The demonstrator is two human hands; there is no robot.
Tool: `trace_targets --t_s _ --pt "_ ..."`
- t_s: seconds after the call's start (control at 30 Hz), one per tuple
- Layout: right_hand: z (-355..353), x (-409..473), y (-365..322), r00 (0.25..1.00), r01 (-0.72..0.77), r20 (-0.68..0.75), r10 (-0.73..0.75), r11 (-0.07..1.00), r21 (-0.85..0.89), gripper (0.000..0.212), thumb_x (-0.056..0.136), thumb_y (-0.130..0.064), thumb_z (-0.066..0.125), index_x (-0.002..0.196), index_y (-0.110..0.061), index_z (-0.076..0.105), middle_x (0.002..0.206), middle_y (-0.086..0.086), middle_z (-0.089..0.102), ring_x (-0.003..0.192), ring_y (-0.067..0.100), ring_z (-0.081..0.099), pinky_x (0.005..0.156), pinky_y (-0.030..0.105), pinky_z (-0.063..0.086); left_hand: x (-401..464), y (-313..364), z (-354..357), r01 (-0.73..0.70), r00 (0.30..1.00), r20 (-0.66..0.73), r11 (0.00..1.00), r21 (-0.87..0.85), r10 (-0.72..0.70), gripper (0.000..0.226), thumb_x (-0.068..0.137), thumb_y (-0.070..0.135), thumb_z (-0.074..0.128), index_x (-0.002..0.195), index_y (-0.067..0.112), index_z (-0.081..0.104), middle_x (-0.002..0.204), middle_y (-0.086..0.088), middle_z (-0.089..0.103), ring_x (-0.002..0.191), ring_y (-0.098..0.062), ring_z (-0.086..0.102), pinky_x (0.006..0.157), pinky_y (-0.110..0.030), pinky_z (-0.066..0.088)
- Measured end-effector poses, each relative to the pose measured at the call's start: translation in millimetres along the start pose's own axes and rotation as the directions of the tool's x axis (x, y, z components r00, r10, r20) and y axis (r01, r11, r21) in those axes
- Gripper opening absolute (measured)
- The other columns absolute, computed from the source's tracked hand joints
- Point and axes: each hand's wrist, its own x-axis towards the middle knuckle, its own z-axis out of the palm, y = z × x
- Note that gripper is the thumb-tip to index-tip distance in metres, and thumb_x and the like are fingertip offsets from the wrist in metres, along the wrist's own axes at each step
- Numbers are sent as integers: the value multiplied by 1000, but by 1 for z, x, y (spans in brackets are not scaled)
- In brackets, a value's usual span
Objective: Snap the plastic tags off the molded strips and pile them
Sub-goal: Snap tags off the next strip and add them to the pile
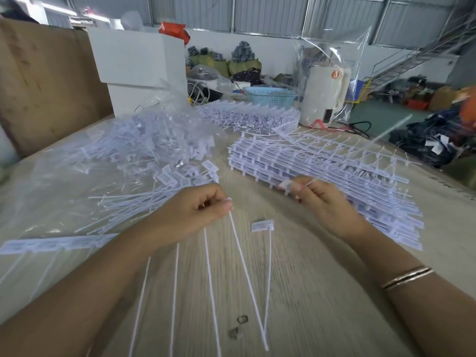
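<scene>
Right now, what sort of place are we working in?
Probably a warehouse or small factory floor: corrugated metal walls, a metal staircase, and stacks of molded tag strips on a worktable.

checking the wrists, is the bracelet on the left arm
No, the bracelet sits on the right wrist, behind the right hand, while the left hand has a bare wrist.
</scene>
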Motion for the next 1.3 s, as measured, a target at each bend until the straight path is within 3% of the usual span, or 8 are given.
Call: trace_targets --t_s 0.1,0.17,0.3,0.5,0.8,0.93,1.07,1.3 --pt "6 1 10 963 123 265 -43 948 -292 32 100 -18 36 120 -13 60 111 -1 60 104 3 54 93 15 38 1 -2 5 34 995 87 997 68 -40 17 84 43 52 84 29 61 63 18 48 60 -2 44 63 -23 36" --pt "12 4 12 929 216 361 -85 916 -338 34 98 -20 40 127 -12 57 115 7 59 106 11 53 95 20 38 0 -5 8 54 986 151 994 96 -68 8 89 33 56 94 37 60 68 21 51 62 2 46 62 -14 37" --pt "11 3 14 887 300 455 -85 853 -427 41 95 -20 52 135 -20 49 108 2 55 95 10 51 86 31 43 0 -6 6 76 986 138 985 153 -97 35 92 13 54 104 46 51 77 24 52 68 3 50 69 -17 42" --pt "15 2 0 929 317 317 -192 855 -411 47 80 -12 44 123 -13 61 89 -1 56 69 6 46 70 28 34 0 0 15 65 988 122 978 199 -91 35 94 11 50 112 41 45 77 22 51 69 -3 51 70 -28 45" --pt "43 2 -9 761 626 316 -566 512 -588 28 75 -13 77 102 -22 74 77 -3 67 64 17 62 59 28 44 2 9 23 106 985 115 972 209 -132 20 95 22 51 112 32 47 88 13 58 81 -6 57 75 -29 46" --pt "34 3 -3 767 578 198 -610 524 -625 21 83 -13 67 102 -19 74 79 -2 69 63 18 64 57 28 42 0 4 10 158 976 90 928 336 -199 25 92 43 48 82 24 61 56 15 51 49 3 44 52 -19 33" --pt "35 1 -4 787 567 235 -570 519 -640 19 79 -24 74 98 -21 75 77 -4 69 63 18 63 58 29 41 -2 2 12 161 975 109 951 266 -195 25 90 43 52 76 27 65 52 20 52 45 2 41 48 -14 32" --pt "34 2 -8 927 353 212 -310 912 -207 25 89 -26 59 84 -7 75 66 -1 63 62 10 57 62 29 42 -1 5 11 78 988 115 979 187 -101 24 89 38 55 71 23 57 56 12 45 49 -2 38 52 -16 30"
